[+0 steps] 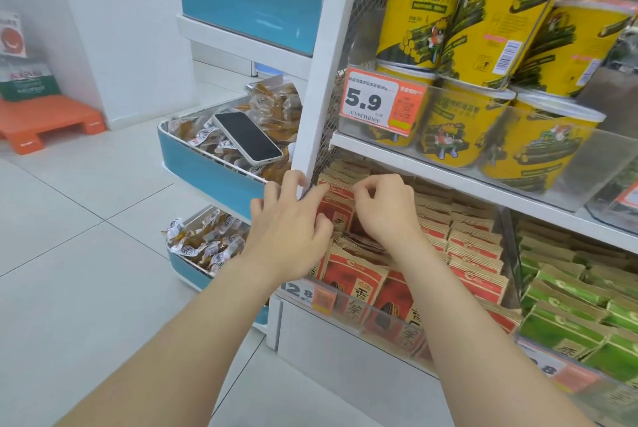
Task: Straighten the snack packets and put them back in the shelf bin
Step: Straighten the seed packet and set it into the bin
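**Both hands at the shelf bin (390, 318).** Your left hand (290, 224) curls its fingers and thumb round the left edge of an upright red snack packet (336, 211). Your right hand (385, 209) pinches the packet's top edge. The packet stands between the two grips, behind the front row of packets (355, 274) below your wrists.

Risk: the pouches are flat kraft paper with smooth printed faces and crisp seams. An uneven pull may therefore tilt the packet or drag neighbours askew. The white post (328, 64) just beside your left fingertips could catch a corner.
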